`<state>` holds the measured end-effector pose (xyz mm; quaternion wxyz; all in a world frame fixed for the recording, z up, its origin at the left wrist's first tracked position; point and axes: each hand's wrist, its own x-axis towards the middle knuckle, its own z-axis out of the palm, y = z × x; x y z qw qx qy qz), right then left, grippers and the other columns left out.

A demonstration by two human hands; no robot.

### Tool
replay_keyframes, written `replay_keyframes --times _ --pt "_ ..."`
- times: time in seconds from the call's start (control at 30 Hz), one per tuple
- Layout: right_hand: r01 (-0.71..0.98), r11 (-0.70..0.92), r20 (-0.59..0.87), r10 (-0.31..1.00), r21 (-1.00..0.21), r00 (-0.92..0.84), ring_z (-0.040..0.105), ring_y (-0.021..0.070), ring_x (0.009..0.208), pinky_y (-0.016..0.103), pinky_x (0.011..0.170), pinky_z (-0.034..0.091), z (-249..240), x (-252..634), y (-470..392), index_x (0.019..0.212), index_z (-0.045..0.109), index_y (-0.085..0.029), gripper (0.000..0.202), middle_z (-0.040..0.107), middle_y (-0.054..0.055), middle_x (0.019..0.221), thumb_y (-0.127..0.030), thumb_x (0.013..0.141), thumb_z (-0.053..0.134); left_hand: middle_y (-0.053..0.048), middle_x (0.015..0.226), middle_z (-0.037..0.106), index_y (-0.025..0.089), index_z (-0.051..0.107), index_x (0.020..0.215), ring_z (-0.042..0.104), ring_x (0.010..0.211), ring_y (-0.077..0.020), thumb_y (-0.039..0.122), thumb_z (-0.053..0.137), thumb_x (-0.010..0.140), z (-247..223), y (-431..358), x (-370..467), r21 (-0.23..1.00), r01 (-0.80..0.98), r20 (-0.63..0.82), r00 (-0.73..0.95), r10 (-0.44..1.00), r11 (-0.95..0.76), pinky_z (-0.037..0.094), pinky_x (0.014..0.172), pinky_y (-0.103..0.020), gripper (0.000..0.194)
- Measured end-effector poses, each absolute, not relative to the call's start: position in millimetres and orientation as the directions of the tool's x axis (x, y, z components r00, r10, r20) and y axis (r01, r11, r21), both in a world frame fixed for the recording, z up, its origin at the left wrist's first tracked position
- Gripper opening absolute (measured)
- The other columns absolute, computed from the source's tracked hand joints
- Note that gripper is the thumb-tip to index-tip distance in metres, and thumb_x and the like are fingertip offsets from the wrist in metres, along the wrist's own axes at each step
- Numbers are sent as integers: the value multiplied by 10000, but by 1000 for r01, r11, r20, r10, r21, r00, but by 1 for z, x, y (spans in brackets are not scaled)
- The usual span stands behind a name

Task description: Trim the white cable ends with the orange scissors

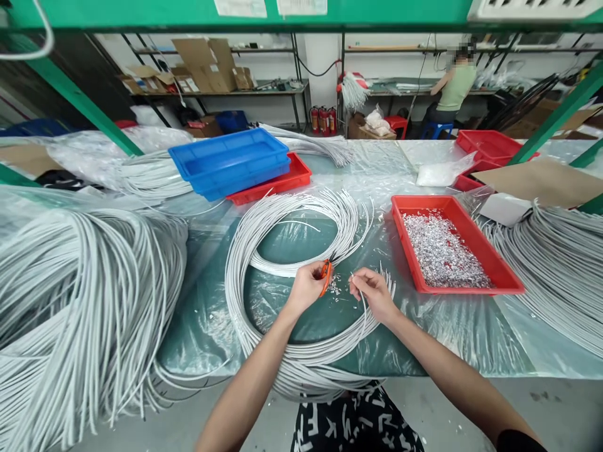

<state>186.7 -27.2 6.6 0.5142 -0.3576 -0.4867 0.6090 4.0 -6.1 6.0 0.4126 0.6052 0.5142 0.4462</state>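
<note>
My left hand [306, 287] is closed around orange-handled scissors [326, 277], whose dark tips point away from me. In my right hand [372, 292] a light grey cable [363, 307] is pinched close to its end, and the rest of it runs down toward the coil. Both hands are above the middle of a large coil of grey cables [238, 282] on the table, a short gap between them. Small silvery bits [335, 285] lie on the table between the hands. To the right, a red tray [471, 290] holds many small shiny metal pieces [440, 251].
A big heap of grey cables [94, 301] hangs over the left table edge; more cables [556, 270] lie at right. A blue tray [230, 157] rests on a red one [282, 182] behind the coil. Green frame bars flank the table. A person [455, 85] sits at a far bench.
</note>
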Motion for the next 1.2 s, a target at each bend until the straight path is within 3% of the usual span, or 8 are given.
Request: replay_keyframes --times 0.2,0.4,0.53,0.7,0.9,1.07,1.13,1.2 --pt "-124 149 168 973 -981 -161 452 95 460 232 450 361 11 193 -31 706 602 -181 334 618 -13 564 -481 814 700 45 513 435 136 555 570 397 527 -85 346 675 712 11 -6 4 930 321 176 41 984 -180 325 509 -192 280" --pt "-40 87 89 995 -995 -47 485 103 488 240 461 391 39 250 -79 753 604 -186 283 651 13 674 -441 847 683 43 537 437 142 549 590 396 545 -90 320 651 724 6 -6 3 934 308 169 62 984 -180 326 529 -201 245" --pt "-218 -157 -169 985 -963 39 576 150 571 242 438 408 44 286 -145 781 638 -180 272 698 78 773 -439 841 697 32 558 464 138 575 608 405 555 -94 284 645 721 1 -4 1 913 354 186 79 979 -202 334 540 -202 197" --pt "-470 -464 -523 852 -751 -4 541 108 480 215 408 392 2 286 -217 757 635 -168 294 663 38 692 -436 795 751 30 557 471 128 609 645 394 541 -92 289 625 736 -4 -3 1 879 420 204 100 974 -227 326 526 -196 185" --pt "-560 -567 -730 676 -605 104 591 91 528 160 394 344 -72 272 -232 767 627 -144 382 682 31 744 -432 643 846 31 544 464 127 624 657 373 520 -87 299 602 747 -8 -3 2 850 466 213 125 969 -246 313 511 -193 195" --pt "-302 -556 -623 753 -775 212 635 152 516 201 398 366 -92 277 -210 794 560 -168 455 687 59 717 -573 672 724 32 537 450 134 605 631 372 527 -94 313 571 751 -8 -2 0 823 495 250 126 960 -279 316 522 -192 218" --pt "-28 -597 -594 789 -802 159 602 160 438 216 370 333 -81 288 -203 781 539 -183 437 666 47 646 -601 711 646 35 544 441 137 607 644 375 527 -97 321 555 753 -8 -1 -1 810 515 246 136 960 -281 318 530 -195 221" --pt "280 -505 -528 849 -816 -7 608 144 480 220 416 366 -61 300 -200 736 572 -200 343 664 30 653 -540 773 603 40 546 415 145 586 637 372 525 -99 324 536 755 -9 0 -2 804 528 235 143 961 -275 306 529 -199 220"
